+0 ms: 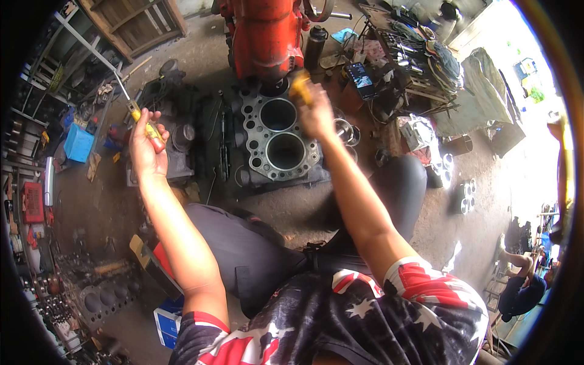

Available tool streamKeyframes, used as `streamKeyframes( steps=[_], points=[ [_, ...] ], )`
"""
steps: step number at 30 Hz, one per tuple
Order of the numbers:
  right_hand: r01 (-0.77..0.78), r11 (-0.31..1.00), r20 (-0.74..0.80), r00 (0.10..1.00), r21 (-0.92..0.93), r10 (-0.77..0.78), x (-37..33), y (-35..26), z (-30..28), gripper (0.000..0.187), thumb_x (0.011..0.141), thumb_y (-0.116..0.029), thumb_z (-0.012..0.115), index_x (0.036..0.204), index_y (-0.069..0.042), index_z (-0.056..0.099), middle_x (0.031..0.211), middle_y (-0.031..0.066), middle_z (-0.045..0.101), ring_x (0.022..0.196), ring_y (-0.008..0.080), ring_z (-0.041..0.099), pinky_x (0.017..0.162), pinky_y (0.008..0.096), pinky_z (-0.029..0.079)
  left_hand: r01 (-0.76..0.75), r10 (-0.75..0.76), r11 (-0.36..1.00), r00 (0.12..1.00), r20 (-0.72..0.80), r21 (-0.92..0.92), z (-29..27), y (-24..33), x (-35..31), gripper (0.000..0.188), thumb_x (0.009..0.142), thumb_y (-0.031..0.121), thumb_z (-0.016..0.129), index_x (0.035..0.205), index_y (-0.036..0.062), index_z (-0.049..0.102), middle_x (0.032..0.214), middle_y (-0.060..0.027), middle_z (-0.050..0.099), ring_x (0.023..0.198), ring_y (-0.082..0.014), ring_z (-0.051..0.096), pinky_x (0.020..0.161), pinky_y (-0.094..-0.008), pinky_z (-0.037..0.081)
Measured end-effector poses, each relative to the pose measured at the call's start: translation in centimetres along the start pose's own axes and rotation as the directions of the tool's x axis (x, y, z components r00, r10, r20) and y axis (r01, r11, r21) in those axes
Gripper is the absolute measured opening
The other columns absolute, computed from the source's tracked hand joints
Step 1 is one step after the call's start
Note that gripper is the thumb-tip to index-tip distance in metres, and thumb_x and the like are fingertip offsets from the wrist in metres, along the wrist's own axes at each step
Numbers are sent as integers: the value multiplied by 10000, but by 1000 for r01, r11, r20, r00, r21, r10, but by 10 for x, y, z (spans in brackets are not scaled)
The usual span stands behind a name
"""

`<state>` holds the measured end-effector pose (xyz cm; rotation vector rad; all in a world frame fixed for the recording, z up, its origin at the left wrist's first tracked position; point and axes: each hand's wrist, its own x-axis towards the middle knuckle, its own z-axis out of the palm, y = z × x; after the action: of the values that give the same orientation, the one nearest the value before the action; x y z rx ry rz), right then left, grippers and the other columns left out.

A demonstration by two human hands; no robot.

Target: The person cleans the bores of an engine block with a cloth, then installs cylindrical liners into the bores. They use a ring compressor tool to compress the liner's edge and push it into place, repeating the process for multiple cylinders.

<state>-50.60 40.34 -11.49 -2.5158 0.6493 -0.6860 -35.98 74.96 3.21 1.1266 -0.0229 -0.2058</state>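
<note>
Left grip: left hand [148, 149] is closing its fingers around the handle of a yellow-and-red screwdriver with a thin steel shaft [141, 115], the shaft pointing up and away from the person.
Right grip: right hand [316, 112] is closing around a small yellow object [300, 86]; blur is hiding what kind of object it is.
Engine block: dark grey metal engine block with two large round cylinder bores [280, 143] is lying on the dirt floor [286, 210], just beside and below the right hand.
Second casting: dark grey engine part [176, 131] is sitting just right of the left hand, near the screwdriver.
Red machine: red painted engine body [264, 33] is standing right behind the block.
Phone: dark smartphone with a lit screen [361, 78] is lying among tools, right of the right hand.
Blue box: blue plastic box [79, 143] is sitting well left of the left hand.
</note>
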Motion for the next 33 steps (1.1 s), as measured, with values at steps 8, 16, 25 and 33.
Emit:
streamKeyframes(
  steps=[8,16,25,33],
  points=[
    [265,928,20,960,263,-280,-11,-110,77,337,961,-236,661,1265,-92,668,1374,166,619,1392,393,479,1208,535,325,11,-11,998,1000,8,60,-1,-8,8,245,1019,284,689,1126,79,609,1023,-77,681,715,-111,581,606,-279,467],
    [445,856,-259,887,264,-382,12,-96,23,398,802,44,651,1195,-19,663,1247,174,653,1170,390,602,1046,476,476,-8,11,997,999,-34,76,-19,-5,16,259,1012,295,698,1099,68,610,997,-86,678,710,-117,581,602,-276,461],
    [-40,987,31,998,-158,46,-8,-36,44,389,923,-217,640,1258,-28,579,1547,355,408,1453,537,368,1224,552,288,-34,37,999,997,-70,39,-16,-6,20,264,1007,293,701,1085,55,620,961,-93,682,710,-120,587,606,-269,461],
    [72,950,285,944,302,-163,-5,-127,57,240,928,-164,634,1103,-18,561,1117,257,650,1135,456,610,968,536,478,-3,1,998,999,39,58,37,-26,27,278,982,291,736,1080,57,622,971,-107,689,670,-127,601,592,-259,475]
  ],
)
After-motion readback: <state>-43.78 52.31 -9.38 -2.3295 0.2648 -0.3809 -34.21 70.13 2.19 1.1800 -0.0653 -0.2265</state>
